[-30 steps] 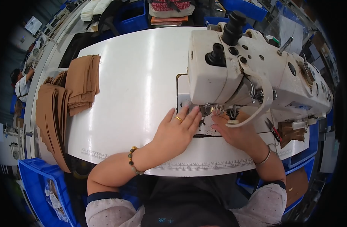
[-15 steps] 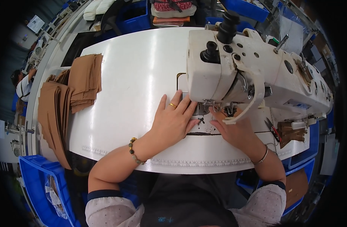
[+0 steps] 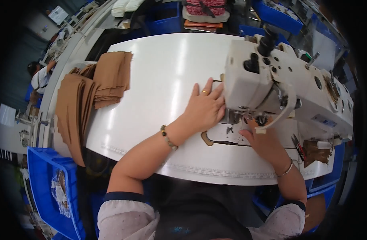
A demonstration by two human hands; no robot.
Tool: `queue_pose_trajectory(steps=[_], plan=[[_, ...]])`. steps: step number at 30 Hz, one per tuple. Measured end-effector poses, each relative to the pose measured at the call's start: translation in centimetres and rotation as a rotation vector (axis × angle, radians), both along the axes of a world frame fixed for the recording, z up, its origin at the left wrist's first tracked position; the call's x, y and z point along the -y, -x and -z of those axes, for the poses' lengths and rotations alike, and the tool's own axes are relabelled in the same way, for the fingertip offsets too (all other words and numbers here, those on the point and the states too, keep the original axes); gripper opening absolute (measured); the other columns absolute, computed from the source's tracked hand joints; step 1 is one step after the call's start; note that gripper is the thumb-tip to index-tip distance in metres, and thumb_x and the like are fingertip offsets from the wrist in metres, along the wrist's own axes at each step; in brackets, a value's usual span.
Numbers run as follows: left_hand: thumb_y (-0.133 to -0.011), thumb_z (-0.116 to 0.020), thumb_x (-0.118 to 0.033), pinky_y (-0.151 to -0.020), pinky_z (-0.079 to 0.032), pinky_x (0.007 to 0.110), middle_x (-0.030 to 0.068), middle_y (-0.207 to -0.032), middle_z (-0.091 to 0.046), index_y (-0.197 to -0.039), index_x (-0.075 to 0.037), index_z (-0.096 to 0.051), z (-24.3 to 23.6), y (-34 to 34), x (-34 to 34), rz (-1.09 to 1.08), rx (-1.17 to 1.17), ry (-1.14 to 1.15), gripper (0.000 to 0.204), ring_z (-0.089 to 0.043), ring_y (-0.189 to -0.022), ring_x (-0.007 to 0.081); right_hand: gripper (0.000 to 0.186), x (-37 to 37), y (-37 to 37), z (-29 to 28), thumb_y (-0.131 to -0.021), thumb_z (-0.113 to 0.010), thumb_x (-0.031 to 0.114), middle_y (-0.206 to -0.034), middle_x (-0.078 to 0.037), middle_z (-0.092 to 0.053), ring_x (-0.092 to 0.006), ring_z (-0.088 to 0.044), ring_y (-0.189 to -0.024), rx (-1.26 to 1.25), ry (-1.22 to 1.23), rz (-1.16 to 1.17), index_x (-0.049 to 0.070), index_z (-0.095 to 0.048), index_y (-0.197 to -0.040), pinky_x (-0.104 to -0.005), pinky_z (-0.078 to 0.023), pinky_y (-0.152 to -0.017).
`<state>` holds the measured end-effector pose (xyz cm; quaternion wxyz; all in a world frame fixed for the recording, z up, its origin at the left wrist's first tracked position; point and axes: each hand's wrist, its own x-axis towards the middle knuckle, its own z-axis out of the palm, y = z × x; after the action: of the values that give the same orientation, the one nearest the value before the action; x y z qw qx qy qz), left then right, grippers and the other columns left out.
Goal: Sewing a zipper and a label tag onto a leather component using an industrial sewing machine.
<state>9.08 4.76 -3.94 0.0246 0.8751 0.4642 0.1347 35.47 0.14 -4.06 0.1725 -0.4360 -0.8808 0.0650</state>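
A white sewing machine [image 3: 247, 80] stands on the right half of a white table [image 3: 151, 100]. My left hand [image 3: 205, 107] lies flat left of the machine head, fingers stretched out and pointing away from me, a ring on one finger. Below the needle area, my right hand [image 3: 265, 138] has its thumb apart from the forefinger. Its other fingertips are hidden behind the presser foot and a pale curved guard [image 3: 285, 110]. No cloth shows in either hand. Small dark scraps [image 3: 230, 130] lie on the plate between the hands.
Stacks of brown cut fabric [image 3: 111, 76] lie at the table's left edge, some hanging over it. Right of my right hand are small scissors [image 3: 298, 146] and brown scraps [image 3: 317, 152]. Blue bins [image 3: 51, 192] stand around the table. Another person [image 3: 40, 78] works at far left.
My left hand has slid farther from me along the machine head, uncovering more of the plate. My right hand stays near the needle. The whole view has shifted, so the scene sits farther right.
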Motion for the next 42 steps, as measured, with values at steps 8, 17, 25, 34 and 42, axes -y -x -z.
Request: queue_pose_trajectory(steps=[8, 17, 25, 34, 42], plan=[[-0.100, -0.057, -0.029, -0.111, -0.040, 0.060, 0.0191, -0.152, -0.051, -0.135, -0.004, -0.062, 0.0, 5.1, 0.2, -0.186, 0.172, -0.198, 0.043, -0.046, -0.142, 0.0423, 0.051, -0.6, 0.1, 0.2, -0.098, -0.067, 0.031, -0.114, -0.024, -0.069, -0.0439, -0.064, -0.104, 0.010, -0.072, -0.052, -0.002, -0.056, -0.135, -0.0495, -0.048, -0.094], [-0.095, -0.061, -0.019, -0.082, -0.059, 0.044, 0.0203, -0.108, -0.074, -0.104, -0.002, -0.073, -5.6, 24.6, -2.1, -0.971, -0.248, -0.241, 0.023, -0.072, -0.101, 0.0365, 0.052, -0.6, 0.1, 0.4, -0.098, -0.065, 0.035, -0.106, -0.020, -0.069, -0.0405, -0.065, -0.098, 0.011, -0.059, -0.038, 0.000, -0.056, -0.136, -0.0502, -0.046, -0.093], [-0.092, -0.060, -0.009, -0.076, -0.061, 0.045, 0.0210, -0.089, -0.076, -0.082, -0.003, -0.077, -5.5, 26.7, -4.5, -1.043, -0.362, -0.214, 0.020, -0.076, -0.088, 0.0369, 0.043, -0.2, 0.7, -0.5, -0.093, -0.071, 0.034, -0.108, -0.023, -0.068, -0.0430, -0.059, -0.110, -0.068, 0.143, 0.075, -0.006, -0.069, -0.110, -0.0532, -0.040, -0.104], [-0.099, -0.061, -0.013, -0.071, -0.059, 0.037, 0.0168, -0.089, -0.076, -0.096, -0.003, -0.074, -8.8, 26.5, -4.4, -0.827, 0.413, -0.056, 0.017, -0.075, -0.081, 0.0271, 0.039, -0.2, 0.6, -0.6, -0.093, -0.071, 0.035, -0.111, -0.020, -0.068, -0.0417, -0.058, -0.115, -0.108, -0.022, -0.021, -0.001, -0.070, -0.109, -0.0556, -0.037, -0.108], [-0.095, -0.062, 0.000, -0.098, -0.057, 0.034, 0.0121, -0.132, -0.066, -0.139, 0.003, -0.057, -3.3, 15.0, 7.4, -0.544, 1.142, 1.212, 0.045, -0.067, -0.118, 0.0177, 0.036, -0.6, 0.5, 0.2, -0.094, -0.069, 0.036, -0.114, -0.019, -0.067, -0.0400, -0.057, -0.116, -0.010, -0.136, -0.010, 0.002, -0.071, -0.106, -0.0568, -0.038, -0.107]])
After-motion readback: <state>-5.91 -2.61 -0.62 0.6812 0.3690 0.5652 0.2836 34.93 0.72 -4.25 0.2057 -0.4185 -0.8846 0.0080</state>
